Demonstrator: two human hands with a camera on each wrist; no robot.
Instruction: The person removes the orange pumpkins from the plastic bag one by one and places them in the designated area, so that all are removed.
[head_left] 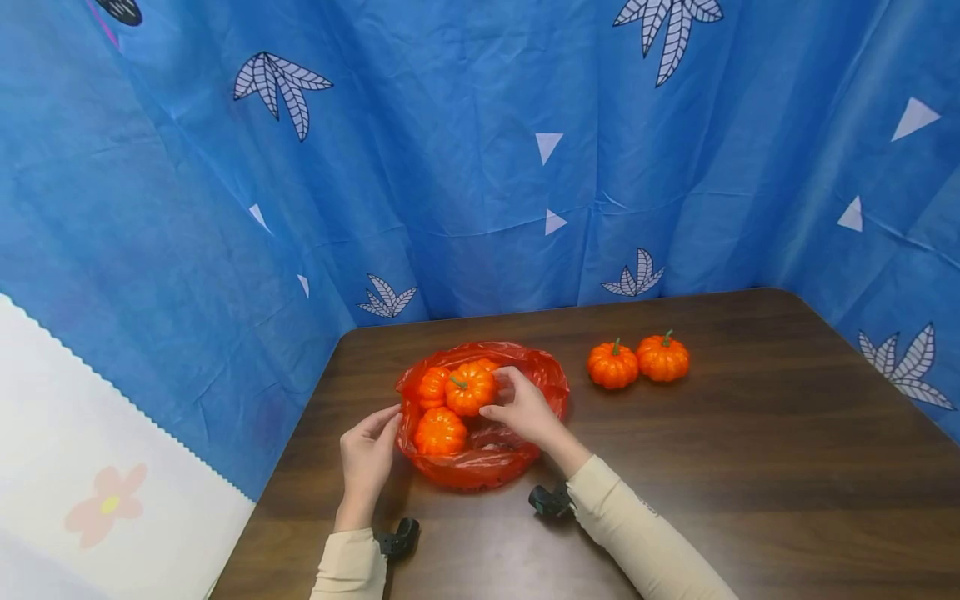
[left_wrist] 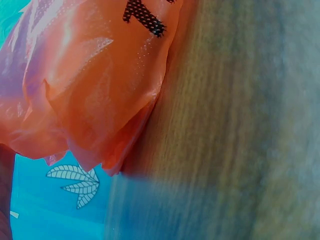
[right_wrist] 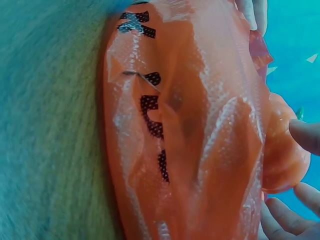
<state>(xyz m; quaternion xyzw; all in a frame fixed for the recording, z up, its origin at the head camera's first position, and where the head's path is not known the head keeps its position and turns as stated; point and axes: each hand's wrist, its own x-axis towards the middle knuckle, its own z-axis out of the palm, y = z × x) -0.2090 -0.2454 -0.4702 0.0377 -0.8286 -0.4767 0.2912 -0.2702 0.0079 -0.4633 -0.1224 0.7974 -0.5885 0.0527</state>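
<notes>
A red plastic bag (head_left: 465, 475) stands with its mouth spread wide, and several small orange pumpkins are inside. My left hand (head_left: 367, 462) pinches the bag's left rim between thumb and fingers. Over the bag's mouth, my right hand (head_left: 528, 410) grips a pumpkin (head_left: 471, 388) with a green stem, thumb on the near side and fingers on the far side. Beneath and beside it lie another pumpkin (head_left: 439, 431) in front and one (head_left: 432, 387) at the left. In the right wrist view, the gripped pumpkin (right_wrist: 286, 150) shows above the bag's rim, between thumb and fingers.
Two more pumpkins, one (head_left: 612, 365) beside the other (head_left: 663, 357), sit on the brown wooden table (head_left: 712, 467) right of the bag. Blue patterned curtains (head_left: 480, 167) hang behind the table and along its sides. Black devices (head_left: 550, 501) are worn at both wrists.
</notes>
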